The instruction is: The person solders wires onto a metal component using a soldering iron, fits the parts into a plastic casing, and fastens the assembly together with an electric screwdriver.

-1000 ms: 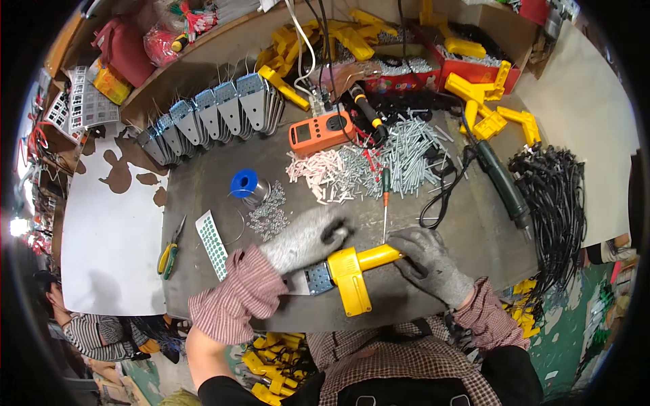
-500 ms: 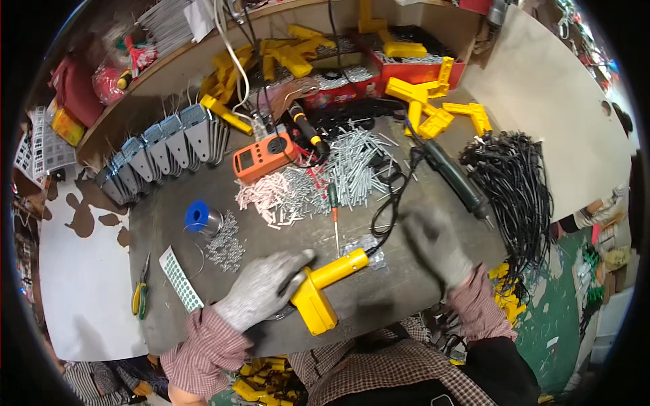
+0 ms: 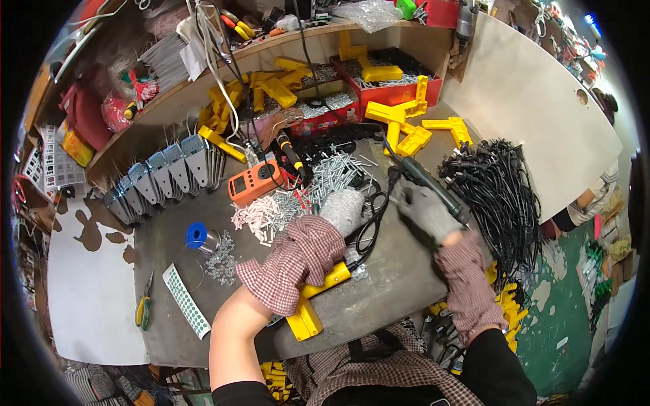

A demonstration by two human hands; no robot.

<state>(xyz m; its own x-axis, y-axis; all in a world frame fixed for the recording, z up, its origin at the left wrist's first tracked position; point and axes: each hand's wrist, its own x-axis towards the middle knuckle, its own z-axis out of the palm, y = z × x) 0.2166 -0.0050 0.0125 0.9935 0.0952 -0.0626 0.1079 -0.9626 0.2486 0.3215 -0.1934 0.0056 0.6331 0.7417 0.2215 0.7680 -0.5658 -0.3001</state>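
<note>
My left hand (image 3: 344, 211), in a grey glove, reaches over the near side of a heap of long silver screws (image 3: 336, 172). Its fingers are mostly hidden beside a looped black cable (image 3: 369, 242). Under my left forearm lies a yellow plastic housing (image 3: 305, 321), an angled piece whose handle end the cable enters. My right hand (image 3: 425, 211), also gloved, is alongside a dark green electric screwdriver (image 3: 433, 186), with fingers apart and no visible grip on it. A black plug (image 3: 393, 176) on the cable is close to its fingertips.
An orange meter (image 3: 254, 183) and pale pink sleeves (image 3: 261, 216) lie left of the screws. Further left are a blue solder spool (image 3: 196, 235), a sticker strip (image 3: 186, 301) and pliers (image 3: 144, 304). Black cables (image 3: 494, 189) hang over the right edge. Red boxes (image 3: 406, 86) stand behind.
My left hand has left the yellow housing and moved forward and right to the screws. My right hand has moved up beside the electric screwdriver. The whole view has shifted slightly.
</note>
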